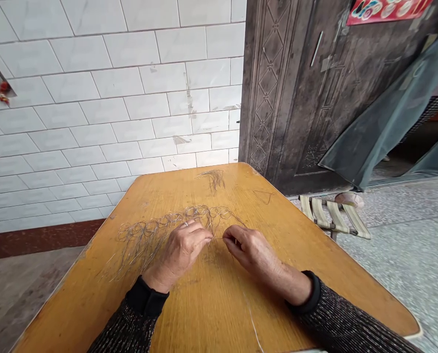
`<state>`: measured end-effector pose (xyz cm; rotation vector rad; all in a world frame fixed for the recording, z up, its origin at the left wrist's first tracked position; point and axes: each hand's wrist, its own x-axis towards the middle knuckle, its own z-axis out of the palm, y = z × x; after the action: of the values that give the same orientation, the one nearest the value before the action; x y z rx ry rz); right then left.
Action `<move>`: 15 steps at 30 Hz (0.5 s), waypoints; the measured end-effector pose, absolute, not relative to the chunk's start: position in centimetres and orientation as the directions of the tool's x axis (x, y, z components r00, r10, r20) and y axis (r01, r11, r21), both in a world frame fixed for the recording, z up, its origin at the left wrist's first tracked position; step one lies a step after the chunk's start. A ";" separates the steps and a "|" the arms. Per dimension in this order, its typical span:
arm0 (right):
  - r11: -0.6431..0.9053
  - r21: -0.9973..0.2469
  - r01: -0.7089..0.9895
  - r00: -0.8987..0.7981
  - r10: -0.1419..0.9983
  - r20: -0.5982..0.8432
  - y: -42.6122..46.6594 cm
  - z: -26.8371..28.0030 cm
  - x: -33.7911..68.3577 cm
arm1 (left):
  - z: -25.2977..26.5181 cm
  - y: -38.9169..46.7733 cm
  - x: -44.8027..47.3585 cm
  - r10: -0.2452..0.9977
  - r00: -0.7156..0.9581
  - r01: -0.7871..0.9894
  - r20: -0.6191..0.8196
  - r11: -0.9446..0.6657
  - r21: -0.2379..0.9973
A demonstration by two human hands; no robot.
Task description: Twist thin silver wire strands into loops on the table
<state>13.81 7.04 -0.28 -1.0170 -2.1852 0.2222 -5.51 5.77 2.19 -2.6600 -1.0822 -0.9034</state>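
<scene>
My left hand (184, 250) and my right hand (255, 251) are close together above the middle of the wooden table (204, 314). Both are closed in a pinch on a thin strand (218, 238), stretched across the small gap between them. Whether it is thread or fine wire, I cannot tell. A row of coiled strands (141, 235) with loose tails lies beside and beyond my left hand. Below my right hand, a pale line (254, 321) trails toward the near table edge.
Toward the far edge lies a small bunch of loose strands (215, 180), with a bent strand (263, 197) to its right. A tiled wall (131, 103) and dark door (296, 98) stand behind. A strapped stool (332, 215) is on the floor, right, near a hanging curtain (380, 117).
</scene>
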 end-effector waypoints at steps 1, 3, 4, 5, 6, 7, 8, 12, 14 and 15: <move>0.674 -0.431 0.601 -0.438 0.728 0.528 7.0 -0.2 13.9 | 2.1 5.9 -5.6 0.598 0.546 0.663 0.586 -0.737 0.134; 0.664 -0.436 0.608 -0.428 0.736 0.524 7.1 -0.1 14.0 | 2.1 6.0 -5.6 0.616 0.528 0.651 0.584 -0.735 0.187; 0.658 -0.433 0.617 -0.425 0.741 0.520 7.1 -0.1 14.0 | 2.1 6.0 -5.7 0.628 0.526 0.651 0.574 -0.731 0.204; 0.652 -0.427 0.627 -0.424 0.745 0.515 7.2 -0.1 14.1 | 2.1 6.0 -5.7 0.640 0.527 0.655 0.559 -0.725 0.213; 0.649 -0.419 0.634 -0.427 0.747 0.510 7.2 -0.2 14.1 | 2.2 6.0 -5.7 0.653 0.532 0.662 0.539 -0.718 0.216; 0.649 -0.413 0.639 -0.432 0.747 0.506 7.3 -0.2 14.1 | 2.2 5.9 -5.7 0.665 0.537 0.672 0.519 -0.709 0.214; 0.651 -0.409 0.639 -0.438 0.745 0.502 7.3 -0.3 14.1 | 2.3 5.9 -5.7 0.674 0.541 0.682 0.504 -0.702 0.206; 0.660 -0.408 0.630 -0.453 0.740 0.498 7.4 -0.3 14.1 | 2.3 5.8 -5.8 0.695 0.536 0.711 0.478 -0.678 0.189; 0.655 -0.405 0.638 -0.445 0.743 0.500 7.5 -0.3 14.1 | 2.2 5.7 -5.9 0.714 0.516 0.725 0.474 -0.658 0.202; 0.651 -0.404 0.642 -0.438 0.745 0.503 7.5 -0.3 14.2 | 2.2 5.7 -5.9 0.725 0.506 0.735 0.467 -0.646 0.206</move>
<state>14.18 7.50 -0.26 -1.0711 -2.2034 0.1997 -5.95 5.72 2.23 -2.7098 -1.3137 -0.8261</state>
